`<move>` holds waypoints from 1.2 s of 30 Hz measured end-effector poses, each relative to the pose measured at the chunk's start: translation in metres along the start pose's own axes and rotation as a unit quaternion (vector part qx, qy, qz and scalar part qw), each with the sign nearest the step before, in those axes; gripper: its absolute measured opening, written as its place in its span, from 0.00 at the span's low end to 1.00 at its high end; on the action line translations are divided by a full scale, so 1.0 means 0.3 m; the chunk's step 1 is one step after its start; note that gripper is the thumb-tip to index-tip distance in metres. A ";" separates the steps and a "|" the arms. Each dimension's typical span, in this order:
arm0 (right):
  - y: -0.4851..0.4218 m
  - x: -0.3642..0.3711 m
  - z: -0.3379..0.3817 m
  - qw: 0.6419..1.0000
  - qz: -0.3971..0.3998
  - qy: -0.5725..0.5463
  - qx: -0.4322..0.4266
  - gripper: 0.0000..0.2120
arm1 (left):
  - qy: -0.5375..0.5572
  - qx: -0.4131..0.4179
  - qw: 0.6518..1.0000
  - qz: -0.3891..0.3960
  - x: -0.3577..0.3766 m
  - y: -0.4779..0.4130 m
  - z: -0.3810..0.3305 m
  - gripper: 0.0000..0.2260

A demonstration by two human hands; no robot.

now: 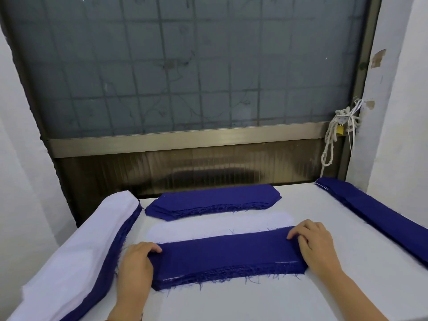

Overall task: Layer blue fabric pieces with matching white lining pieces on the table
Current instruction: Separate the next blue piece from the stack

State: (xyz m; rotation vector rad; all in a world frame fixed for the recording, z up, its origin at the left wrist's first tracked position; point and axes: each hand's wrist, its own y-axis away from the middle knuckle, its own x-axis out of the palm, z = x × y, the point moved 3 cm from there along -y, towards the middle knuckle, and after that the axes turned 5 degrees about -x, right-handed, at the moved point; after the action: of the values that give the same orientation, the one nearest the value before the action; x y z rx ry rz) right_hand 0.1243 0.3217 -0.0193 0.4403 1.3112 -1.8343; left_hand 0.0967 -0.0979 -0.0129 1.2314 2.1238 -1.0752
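A thick stack of blue fabric pieces (224,256) lies on the white table (278,297) in front of me. My left hand (135,265) grips its left end, fingers curled over the top edge. My right hand (312,244) holds its right end, fingertips bent onto the top layer. Just behind the stack lies a white lining piece (222,224), flat on the table. A second stack of blue pieces (213,201) with angled ends sits further back.
A long pile of white lining over blue fabric (76,258) runs along the table's left edge. Another long blue pile (375,212) lies along the right edge by the wall. A window frame (185,140) and a hanging white rope (331,140) stand behind the table.
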 end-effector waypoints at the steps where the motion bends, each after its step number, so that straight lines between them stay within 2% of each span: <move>1: 0.003 0.002 0.006 1.000 0.014 -0.006 -0.018 0.19 | 0.007 0.003 1.000 0.008 0.005 0.003 -0.001 0.21; 7: -0.007 0.008 0.021 0.998 0.066 0.018 -0.016 0.17 | -0.016 0.011 1.000 0.023 0.004 -0.009 -0.013 0.19; 17: -0.174 0.065 0.118 0.968 0.167 0.177 0.057 0.10 | -0.203 0.048 0.972 0.108 0.010 -0.141 -0.137 0.13; 22: -0.314 0.179 0.193 0.986 0.148 0.074 -0.008 0.09 | -0.152 0.112 0.979 0.077 0.128 -0.250 -0.259 0.16; 27: -0.435 0.346 0.263 0.983 0.176 -0.030 -0.039 0.19 | -0.123 0.182 0.970 0.105 0.320 -0.341 -0.370 0.22; 29: -0.475 0.411 0.285 0.977 0.204 -0.033 -0.056 0.19 | -0.121 0.192 0.967 0.117 0.391 -0.368 -0.407 0.21; 31: -0.506 0.468 0.294 0.971 0.226 -0.022 -0.076 0.16 | -0.130 0.182 0.965 0.135 0.457 -0.385 -0.426 0.19; 34: -0.560 0.516 0.296 0.976 0.204 -0.004 -0.079 0.05 | -0.151 0.160 0.967 0.127 0.517 -0.408 -0.446 0.11; 36: -0.598 0.539 0.303 0.976 0.201 0.029 -0.082 0.07 | -0.167 0.156 0.967 0.110 0.534 -0.445 -0.466 0.09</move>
State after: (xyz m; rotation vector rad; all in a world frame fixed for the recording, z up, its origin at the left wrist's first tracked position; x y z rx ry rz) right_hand -0.0973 0.1944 0.0168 0.6229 1.2910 -1.3761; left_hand -0.0991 0.0575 0.0103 1.2811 1.5694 -1.4357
